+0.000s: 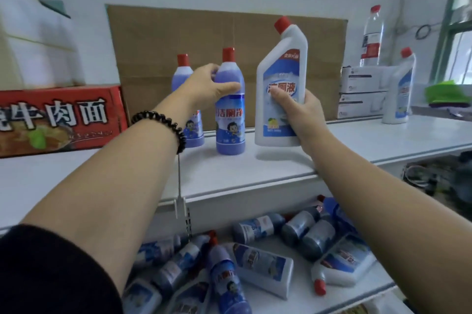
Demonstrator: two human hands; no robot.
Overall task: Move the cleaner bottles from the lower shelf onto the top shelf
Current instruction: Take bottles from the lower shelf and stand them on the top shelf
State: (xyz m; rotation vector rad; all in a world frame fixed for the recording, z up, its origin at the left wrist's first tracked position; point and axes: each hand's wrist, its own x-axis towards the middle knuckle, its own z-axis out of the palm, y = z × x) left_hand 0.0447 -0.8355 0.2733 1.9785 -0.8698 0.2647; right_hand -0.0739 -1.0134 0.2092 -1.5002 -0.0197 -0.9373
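Placement matters: my left hand [204,84] grips the purple bottle [229,132] standing on the top shelf [357,139], my right hand [306,115] clasps the white bottle [277,68] beside it; I should seat that one flat.

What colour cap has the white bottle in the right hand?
Red cap, clearest in head view.

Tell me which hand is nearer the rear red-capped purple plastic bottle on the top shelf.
Left. The left hand grips the front purple bottle, right beside the rear purple bottle; the right hand holds a white angled-neck bottle farther right.
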